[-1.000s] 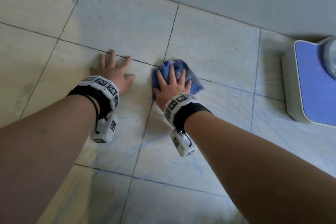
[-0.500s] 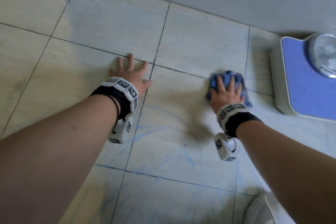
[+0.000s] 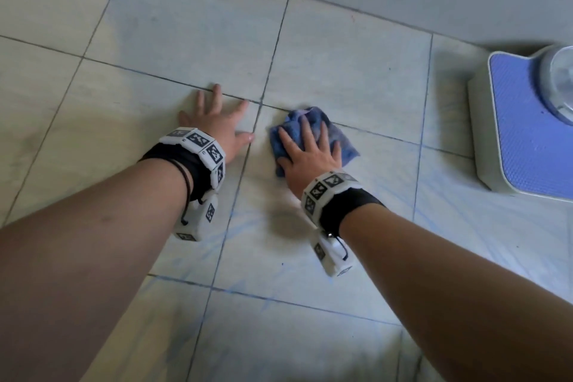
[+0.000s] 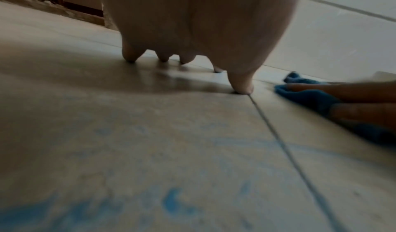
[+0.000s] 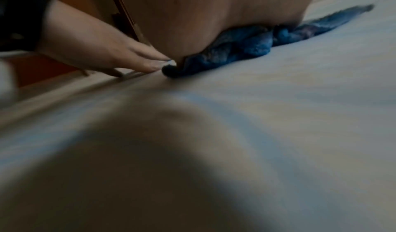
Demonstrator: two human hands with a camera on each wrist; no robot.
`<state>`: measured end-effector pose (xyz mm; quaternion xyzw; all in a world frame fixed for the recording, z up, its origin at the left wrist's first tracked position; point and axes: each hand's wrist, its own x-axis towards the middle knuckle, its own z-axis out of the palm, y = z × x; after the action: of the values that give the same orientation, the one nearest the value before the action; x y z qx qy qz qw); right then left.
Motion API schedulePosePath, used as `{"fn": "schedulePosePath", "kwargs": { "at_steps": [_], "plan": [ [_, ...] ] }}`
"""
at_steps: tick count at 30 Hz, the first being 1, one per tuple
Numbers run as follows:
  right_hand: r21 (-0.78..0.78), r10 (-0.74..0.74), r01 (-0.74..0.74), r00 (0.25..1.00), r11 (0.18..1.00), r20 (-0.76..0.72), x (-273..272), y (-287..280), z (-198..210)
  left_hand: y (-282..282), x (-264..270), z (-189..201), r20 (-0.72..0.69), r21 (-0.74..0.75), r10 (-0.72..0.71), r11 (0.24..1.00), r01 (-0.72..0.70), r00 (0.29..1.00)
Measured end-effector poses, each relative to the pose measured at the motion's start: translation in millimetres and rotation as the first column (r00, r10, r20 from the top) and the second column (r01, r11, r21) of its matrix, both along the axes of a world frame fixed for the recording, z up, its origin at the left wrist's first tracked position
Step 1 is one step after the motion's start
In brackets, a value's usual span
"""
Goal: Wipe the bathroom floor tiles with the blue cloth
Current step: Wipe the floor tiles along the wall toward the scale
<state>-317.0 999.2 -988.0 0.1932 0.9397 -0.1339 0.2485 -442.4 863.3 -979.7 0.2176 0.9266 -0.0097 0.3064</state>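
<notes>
Near the crossing of 2 grout lines, the right hand (image 3: 310,152) presses flat, fingers straight, on the bunched blue cloth (image 3: 313,130), just right of the left hand (image 3: 217,127), splayed empty on the floor tiles (image 3: 356,71).

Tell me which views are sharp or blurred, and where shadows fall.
Head view: mostly sharp; a soft shadow lies under the right hand pressing the crumpled blue cloth, wide-angle bending the grey floor tiles. Left wrist view: dim, smeared foreground, shadow under the flat left hand. Right wrist view: heavy blur, a broad dark shadow below.
</notes>
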Motion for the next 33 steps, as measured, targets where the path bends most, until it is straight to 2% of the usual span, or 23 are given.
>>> {"fn": "schedulePosePath", "kwargs": {
  "at_steps": [2,5,7,9,13,15,18,22,24,26,30,33],
  "plan": [
    [0.032,-0.131,0.131,0.991,0.991,-0.010,6,39,1,0,-1,0,0.004,-0.011,-0.008,1.000,0.008,1.000],
    [0.075,-0.412,0.410,0.911,0.909,0.011,8,95,8,1,0,1,0.017,-0.013,-0.009,1.000,0.009,1.000],
    [0.100,-0.475,0.470,0.880,0.877,0.027,5,106,10,0,0,0,0.021,-0.016,-0.010,1.000,0.011,1.000],
    [0.096,-0.439,0.436,0.898,0.895,0.014,1,87,7,0,0,-1,0.022,-0.021,-0.017,1.000,0.018,1.000],
    [0.022,-0.154,0.154,0.988,0.988,-0.019,-10,8,0,-1,-3,1,0.019,-0.008,-0.023,1.000,0.023,1.000],
    [0.010,-0.104,0.104,0.995,0.995,-0.003,-13,-7,0,-2,-4,2,0.017,0.003,-0.023,1.000,0.023,1.000],
    [0.008,-0.147,0.147,0.989,0.989,-0.025,-12,17,-1,-3,-5,2,0.015,0.008,-0.022,1.000,0.022,1.000],
    [0.048,-0.450,0.451,0.892,0.891,-0.042,-13,79,5,-10,-11,1,0.025,-0.003,0.014,1.000,-0.014,1.000],
    [0.075,-0.498,0.498,0.867,0.864,-0.027,-14,87,7,-13,-15,1,0.026,-0.002,0.034,0.999,-0.034,0.999],
    [0.076,-0.467,0.468,0.884,0.880,-0.039,-15,68,5,-15,-18,0,0.020,0.003,0.044,0.999,-0.044,0.999],
    [0.015,-0.231,0.231,0.973,0.973,-0.021,-20,5,-1,-8,-18,-3,0.001,0.032,0.087,0.996,-0.087,0.996],
    [0.015,-0.139,0.139,0.990,0.990,-0.014,-18,-1,1,2,-18,-4,-0.033,0.049,0.117,0.992,-0.115,0.993]
  ]
}}
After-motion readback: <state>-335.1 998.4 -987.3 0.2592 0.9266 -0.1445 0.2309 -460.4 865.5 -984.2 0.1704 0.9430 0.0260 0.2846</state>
